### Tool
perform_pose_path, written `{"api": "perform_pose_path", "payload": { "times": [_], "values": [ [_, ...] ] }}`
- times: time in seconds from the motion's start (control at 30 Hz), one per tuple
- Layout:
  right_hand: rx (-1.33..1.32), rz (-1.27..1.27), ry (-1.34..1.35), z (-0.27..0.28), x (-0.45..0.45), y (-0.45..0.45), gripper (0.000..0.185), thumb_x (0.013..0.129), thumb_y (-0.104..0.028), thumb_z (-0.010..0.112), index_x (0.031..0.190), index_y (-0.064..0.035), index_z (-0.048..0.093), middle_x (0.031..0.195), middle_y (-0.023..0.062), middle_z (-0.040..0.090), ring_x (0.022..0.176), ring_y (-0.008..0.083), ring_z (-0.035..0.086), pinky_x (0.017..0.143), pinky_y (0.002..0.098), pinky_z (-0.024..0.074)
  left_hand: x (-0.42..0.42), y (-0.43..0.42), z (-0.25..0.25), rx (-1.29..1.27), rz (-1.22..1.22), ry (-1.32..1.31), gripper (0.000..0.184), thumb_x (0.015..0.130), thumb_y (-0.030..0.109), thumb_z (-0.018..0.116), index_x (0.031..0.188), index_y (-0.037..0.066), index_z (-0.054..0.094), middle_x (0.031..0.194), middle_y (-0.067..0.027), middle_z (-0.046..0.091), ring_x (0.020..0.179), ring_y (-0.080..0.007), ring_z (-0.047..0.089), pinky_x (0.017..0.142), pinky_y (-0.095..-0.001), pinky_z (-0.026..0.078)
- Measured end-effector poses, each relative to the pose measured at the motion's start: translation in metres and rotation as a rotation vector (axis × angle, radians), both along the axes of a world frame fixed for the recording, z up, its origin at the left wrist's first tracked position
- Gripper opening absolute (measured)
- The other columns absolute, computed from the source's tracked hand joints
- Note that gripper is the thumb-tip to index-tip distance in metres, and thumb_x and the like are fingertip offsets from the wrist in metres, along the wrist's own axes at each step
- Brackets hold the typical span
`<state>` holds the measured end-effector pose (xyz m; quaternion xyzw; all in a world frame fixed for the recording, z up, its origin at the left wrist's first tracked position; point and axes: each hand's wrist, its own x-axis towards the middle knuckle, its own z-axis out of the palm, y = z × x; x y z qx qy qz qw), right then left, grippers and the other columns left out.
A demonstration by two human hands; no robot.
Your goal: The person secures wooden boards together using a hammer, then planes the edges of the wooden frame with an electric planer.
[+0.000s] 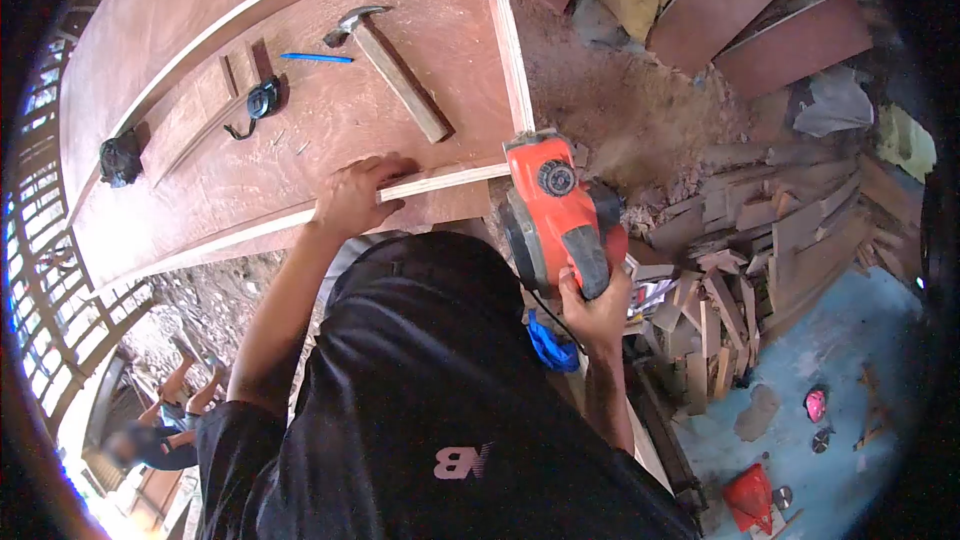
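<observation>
My right hand is wrapped round the rear handle of an orange electric planer. The planer's front end, with its black knob, sits at the near right corner of a plywood frame. My left hand grips the upright plywood edge on the near side, fingers over the top and thumb on my side. Inside the frame, on the plywood panel, lie a claw hammer, a blue pen and a tape measure. The planer's underside is hidden.
Scrap wood is piled to the right, below leaning boards. A dark bundle lies on the panel's left. A blue cloth is beside my torso. Another person is at the lower left. A red bag lies lower right.
</observation>
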<state>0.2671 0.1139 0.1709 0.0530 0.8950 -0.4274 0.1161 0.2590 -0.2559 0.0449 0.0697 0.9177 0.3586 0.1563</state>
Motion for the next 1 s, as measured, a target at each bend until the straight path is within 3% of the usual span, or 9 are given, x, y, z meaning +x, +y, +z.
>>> {"api": "perform_pose_path", "payload": {
  "times": [0.13, 0.17, 0.4, 0.53, 0.67, 0.73, 0.77, 0.87, 1.0],
  "values": [
    [0.109, 0.072, 0.145, -0.005, -0.018, -0.016, 0.028, 0.083, -0.014, 0.078, 0.104, 0.0021, 0.069, 0.078, 0.0148, 0.071, 0.069, 0.0305, 0.072, 0.065, 0.0434, 0.0542, 0.001, -0.002, -0.003, -0.057, 0.001, 0.008, 0.043, 0.087, 0.028, 0.079, 0.129, 0.019, 0.073, 0.127, -0.0063, 0.073, 0.116, -0.0316, 0.07, 0.101, -0.043, 0.057],
    [0.071, 0.022, -0.017, 0.003, -0.025, -0.024, 0.031, 0.084, -0.014, 0.079, 0.107, 0.0028, 0.069, 0.082, 0.0169, 0.072, 0.073, 0.0338, 0.073, 0.069, 0.0452, 0.0549, 0.001, -0.002, -0.004, -0.05, 0.004, 0.002, 0.042, 0.088, 0.029, 0.079, 0.129, 0.019, 0.073, 0.127, -0.0063, 0.073, 0.116, -0.0317, 0.07, 0.101, -0.0431, 0.057],
    [-0.036, 0.008, -0.005, -0.016, -0.071, -0.04, 0.028, 0.084, -0.011, 0.079, 0.104, 0.004, 0.067, 0.083, 0.0175, 0.07, 0.075, 0.0351, 0.07, 0.073, 0.0465, 0.0538, -0.002, -0.003, 0.006, -0.037, 0.034, -0.016, 0.041, 0.091, 0.033, 0.076, 0.13, 0.02, 0.074, 0.126, -0.0067, 0.073, 0.116, -0.032, 0.07, 0.101, -0.0431, 0.057],
    [0.132, 0.094, 0.151, -0.002, -0.108, -0.06, 0.032, 0.085, -0.015, 0.08, 0.107, 0.0038, 0.066, 0.084, 0.0162, 0.071, 0.075, 0.0335, 0.07, 0.074, 0.0457, 0.0538, 0.005, -0.007, -0.018, -0.063, -0.003, -0.023, 0.042, 0.092, 0.034, 0.075, 0.132, 0.021, 0.073, 0.129, -0.0078, 0.073, 0.118, -0.0316, 0.07, 0.103, -0.0429, 0.057],
    [-0.032, 0.02, 0.158, 0.013, -0.147, -0.072, 0.036, 0.087, -0.025, 0.082, 0.108, 0.0015, 0.068, 0.09, 0.0146, 0.072, 0.079, 0.0307, 0.069, 0.078, 0.0448, 0.0551, 0.005, -0.011, -0.021, -0.066, -0.031, 0.013, 0.043, 0.093, 0.034, 0.074, 0.134, 0.022, 0.072, 0.131, -0.0085, 0.072, 0.119, -0.0309, 0.069, 0.104, -0.043, 0.056],
    [0.178, 0.003, 0.304, 0.006, -0.146, -0.04, 0.042, 0.087, -0.03, 0.086, 0.109, 0.0013, 0.069, 0.093, 0.0147, 0.071, 0.083, 0.0294, 0.069, 0.08, 0.0441, 0.0552, 0.002, -0.009, -0.013, -0.065, 0.004, -0.049, 0.043, 0.093, 0.034, 0.074, 0.134, 0.022, 0.072, 0.132, -0.0079, 0.072, 0.122, -0.0298, 0.068, 0.105, -0.0426, 0.056],
    [0.07, -0.107, 0.085, 0.027, -0.142, -0.036, 0.047, 0.086, -0.034, 0.088, 0.11, 0.0017, 0.069, 0.093, 0.0152, 0.071, 0.084, 0.0285, 0.069, 0.08, 0.0442, 0.0551, 0.002, -0.01, -0.011, -0.064, -0.016, -0.04, 0.043, 0.093, 0.034, 0.074, 0.134, 0.022, 0.072, 0.132, -0.0073, 0.072, 0.122, -0.0295, 0.068, 0.105, -0.0423, 0.056],
    [0.306, -0.067, 0.256, 0.049, -0.125, -0.013, 0.042, 0.087, -0.03, 0.087, 0.108, 0.0022, 0.071, 0.093, 0.0151, 0.072, 0.082, 0.0274, 0.069, 0.079, 0.0427, 0.0553, -0.002, -0.008, -0.007, -0.062, -0.034, -0.026, 0.041, 0.093, 0.033, 0.074, 0.133, 0.022, 0.072, 0.132, -0.0055, 0.072, 0.123, -0.0286, 0.068, 0.106, -0.0414, 0.055],
    [0.185, -0.012, 0.069, 0.06, -0.093, 0.004, 0.037, 0.088, -0.025, 0.085, 0.108, 0.0022, 0.071, 0.089, 0.0128, 0.072, 0.079, 0.0256, 0.069, 0.076, 0.0412, 0.0554, -0.001, -0.009, -0.008, -0.062, -0.015, -0.036, 0.041, 0.093, 0.034, 0.074, 0.132, 0.02, 0.073, 0.131, -0.0044, 0.072, 0.121, -0.0292, 0.068, 0.105, -0.0412, 0.056]
  ]
}}
